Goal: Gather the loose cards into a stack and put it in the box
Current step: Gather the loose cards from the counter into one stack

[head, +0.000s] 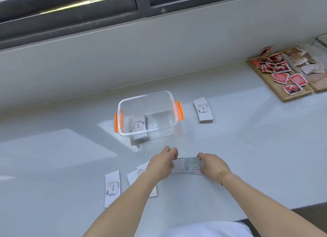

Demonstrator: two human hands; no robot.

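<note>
Near the front edge of the white counter (230, 148), about midway along it, I see a small stack of cards (186, 166) held between both hands. Left hand (161, 163) pinches the stack's left end, fingers curled over the far edge; right hand (213, 165) clamps the right end the same way. Both are closed on the stack. Stack's top face shows a pale panel with small print I cannot read. Whether the stack touches the counter or is lifted just off it, I cannot tell.

Just left of the left hand, loose cards (134, 176) lie flat, partly hidden under the left forearm. Further left, near the front edge, a single long card (112, 188) lies face up with "love." printed on it.

Toward the back, beyond the hands, stands the clear box (146, 98) with orange latches (179, 111) on both short sides, lid off. Inside it, against the left end, a card pile (138, 124) already sits, "love." face up.

Right of the box, apart from it, a second pile of cards (202, 110) rests on the counter.

At the far right edge I note a wooden tray (283, 95) holding scattered red-printed pieces (281, 77). A dark window frame (141, 4) runs along the back.
</note>
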